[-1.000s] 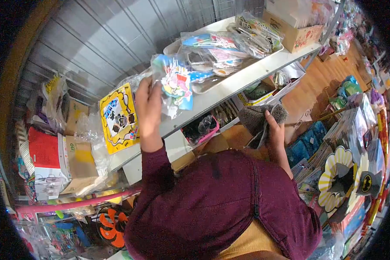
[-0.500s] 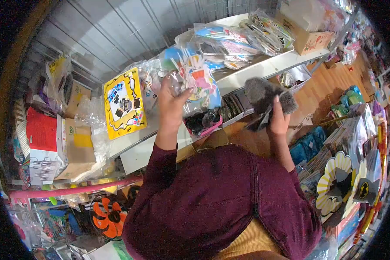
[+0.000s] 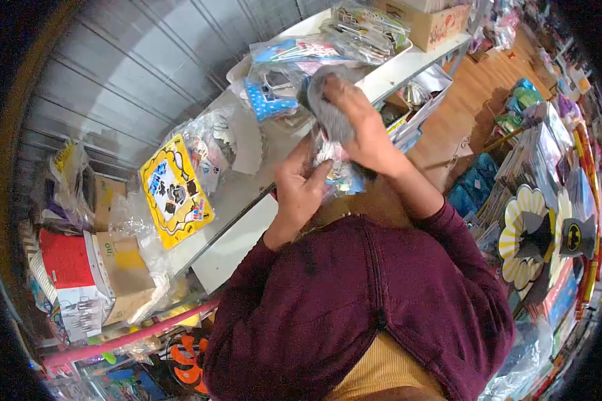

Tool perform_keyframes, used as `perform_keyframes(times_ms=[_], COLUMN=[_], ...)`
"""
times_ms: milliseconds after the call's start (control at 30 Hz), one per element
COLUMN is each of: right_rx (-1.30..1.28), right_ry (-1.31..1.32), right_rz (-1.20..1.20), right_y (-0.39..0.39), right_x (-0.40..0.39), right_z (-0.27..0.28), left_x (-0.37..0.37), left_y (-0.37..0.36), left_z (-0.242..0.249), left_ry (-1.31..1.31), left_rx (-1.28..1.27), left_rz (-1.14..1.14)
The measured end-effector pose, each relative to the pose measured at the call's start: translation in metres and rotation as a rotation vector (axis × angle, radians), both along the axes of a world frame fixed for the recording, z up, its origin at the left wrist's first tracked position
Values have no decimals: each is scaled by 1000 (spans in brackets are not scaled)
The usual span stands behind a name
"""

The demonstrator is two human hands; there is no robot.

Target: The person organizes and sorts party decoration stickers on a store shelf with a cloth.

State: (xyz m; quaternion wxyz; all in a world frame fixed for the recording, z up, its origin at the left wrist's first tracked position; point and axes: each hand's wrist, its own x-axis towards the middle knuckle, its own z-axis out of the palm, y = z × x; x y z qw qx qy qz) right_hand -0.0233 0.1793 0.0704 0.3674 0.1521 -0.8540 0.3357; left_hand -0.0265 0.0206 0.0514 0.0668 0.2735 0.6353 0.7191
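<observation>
My left hand (image 3: 297, 194) is closed on a clear plastic packet (image 3: 346, 179) with colourful printed cut-outs inside, held upright in front of my chest. Over the top of that packet, my right hand (image 3: 364, 127) grips a grey fuzzy cloth (image 3: 326, 110). The cloth is smeared by motion and hides the packet's upper part; it seems to touch the packet. A yellow-bordered printed card (image 3: 174, 194) lies to the left on the white shelf (image 3: 231, 200). Behind my hands sits a blue dotted packet (image 3: 271, 103).
A white tray (image 3: 237, 70) of bagged cut-outs stands at the back of the shelf, by a cardboard box (image 3: 431, 27). Below is a white box (image 3: 428, 100) with packets. Paper-filled racks (image 3: 515, 157) stand right; an orange fan (image 3: 188, 361) is low left.
My right hand has come leftward with the grey cloth, onto the packet. My left hand has drawn the packet down and right, nearer my chest. The view has shifted.
</observation>
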Motion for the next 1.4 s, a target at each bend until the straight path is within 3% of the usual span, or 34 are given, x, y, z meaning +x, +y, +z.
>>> perform_keyframes(times_ms=[33,100,200,267,333,400,467,500,533,600,700,733,800,833,867,900,967,1000,1067,1167,1200,1267,1333,1367,1400], right_rx=[-27,-50,171,157,174,179,91,-77,-76,-519,-1337,-1640,-1590,-1543,-1415,-1170,-705,-494,-151,35,37,-238,-643,-741,-620], right_ry=[-33,-63,-27,-100,-31,38,27,40,42,-277,-341,-318,-259,-192,-216,-265,-249,-196,-128,7,0,-140,-436,-508,-424], right_rz=[-11,-27,-42,69,117,165,353,463,470,301,-150,-148,-135,-119,-36,24,130,180,81,215,217,198,151,141,172], right_y=[4,4,-17,-28,-33,-37,-33,-35,-33,-22,2,1,-4,-7,-23,-45,-77,-87,-89,-95,-93,-86,-89,-93,-99], right_x=[-2,-1,16,35,43,46,49,49,53,60,49,42,45,48,52,57,57,53,44,43,41,32,20,16,15], right_z=[-3,-7,-24,-42,-41,-43,-57,-71,-73,-77,-63,-36,-34,-34,-37,-38,-50,-62,-73,-41,-44,-48,-23,-14,-9], left_x=[2,3,-6,-18,-23,-22,-32,-36,-38,-41,-37,-34,-24,-15,-14,-12,4,3,-6,-1,1,5,7,10,13], left_y=[2,2,-4,-8,-15,-15,-21,-24,-28,-37,-48,-48,-45,-41,-40,-39,-24,-27,-32,-34,-35,-32,-29,-31,-34], left_z=[0,-1,-7,-11,-2,10,5,9,15,22,19,15,8,13,10,6,16,13,6,-6,-11,-25,-39,-40,-39], left_ry=[-94,-41,84,-17,-172,-189,-27,36,99,-22,-92,-160,-301,-504,-510,-227,-690,-700,-412,-521,-510,-497,-293,-390,-395], left_rx=[16,10,-117,72,453,159,118,129,140,240,306,338,407,512,524,259,75,86,121,297,376,471,212,170,178], left_rz=[-47,-35,45,119,-195,9,63,94,126,52,-3,-61,-175,-322,-311,-291,-101,-96,-172,-118,-135,-152,-67,-87,-79])
